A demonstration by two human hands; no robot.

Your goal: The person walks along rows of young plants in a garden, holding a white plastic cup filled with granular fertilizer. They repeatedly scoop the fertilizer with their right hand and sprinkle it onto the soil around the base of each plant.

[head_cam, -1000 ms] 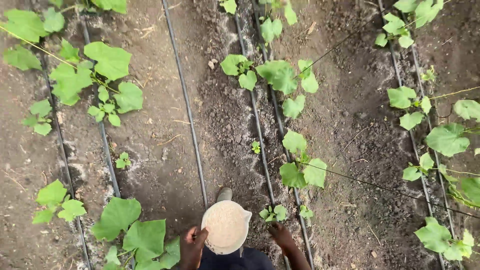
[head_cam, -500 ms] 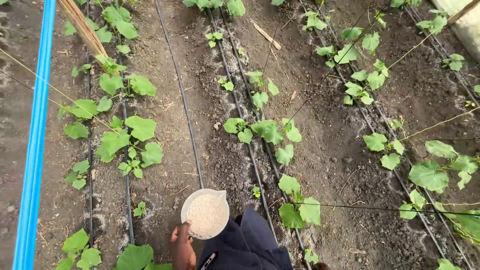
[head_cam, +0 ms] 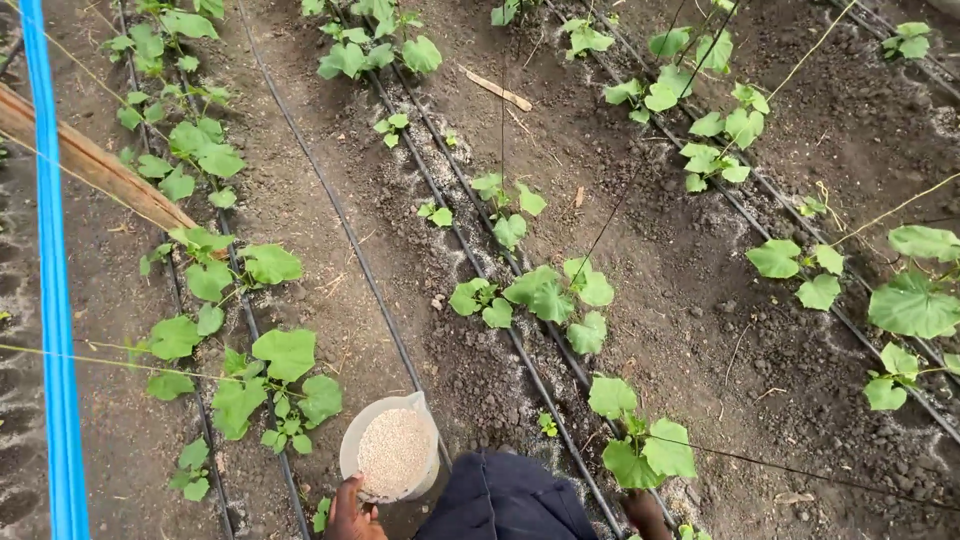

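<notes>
My left hand (head_cam: pixel 352 512) grips the near rim of a white plastic jug (head_cam: pixel 391 450) filled with pale granules, held low over the dark soil. My right hand (head_cam: pixel 645 513) is at the bottom edge, down beside a young leafy plant (head_cam: pixel 640 440) on the middle row; only part of it shows, and I cannot tell whether its fingers are closed. My dark blue clothing (head_cam: pixel 505 498) fills the space between the two hands.
Black drip lines (head_cam: pixel 345 232) run along rows of small green seedlings (head_cam: pixel 545 290). A blue pipe (head_cam: pixel 52 280) lies at the left, with a wooden stake (head_cam: pixel 95 165) beside it. Thin strings (head_cam: pixel 600 230) stretch above the beds. White granules dust the soil by the lines.
The view has swung up and left, bringing the blue pipe and stake into sight. The jug moved left in view. My right hand left view half a second ago and is back at the plant.
</notes>
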